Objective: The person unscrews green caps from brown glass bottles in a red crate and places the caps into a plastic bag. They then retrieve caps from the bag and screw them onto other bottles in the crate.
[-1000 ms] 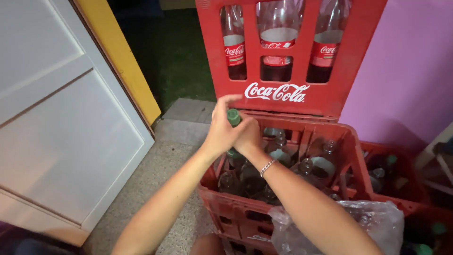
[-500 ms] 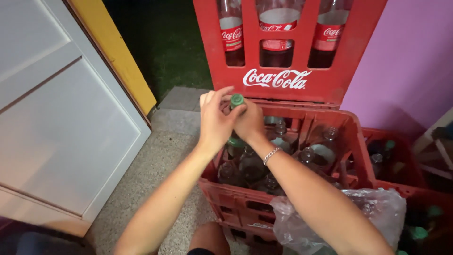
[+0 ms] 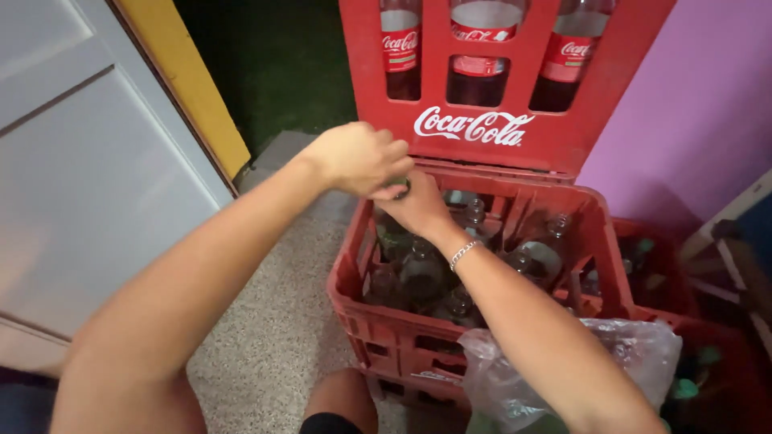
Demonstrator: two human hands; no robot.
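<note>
Figure: cap work at the near red crate, head view. I have both hands meeting over the far-left corner of the open red crate (image 3: 482, 317). My left hand (image 3: 358, 157) is curled into a near fist over the top of a bottle (image 3: 392, 233), its fingers (image 3: 394, 153) closed down on the cap, of which only a dark sliver shows beneath them. My right hand (image 3: 414, 207), a silver bracelet (image 3: 463, 254) at its wrist, comes up from below and grips the neck of the same bottle; the fingers there are wrapped tight, though the left hand hides most of them. The bottle stands in the far-left compartment of the crate, among other glass bottles (image 3: 418, 269), some capped, some seemingly open.

A second red crate (image 3: 498, 128) holding labelled bottles sits stacked just beyond, on the far side. A clear plastic bag (image 3: 563, 370) lies at the near right against my right forearm, and a further crate (image 3: 667, 273) with green-capped bottles stands to the right. A white door (image 3: 88, 177) and speckled floor (image 3: 273, 337) fill the left.

Step in hand, as I judge it: turning the cap, one hand twisting, the other steadying. The next move calls for a firm hold on the neck so the bottle does not rotate in its compartment, and a re-grip of the left fingers between turns.
</note>
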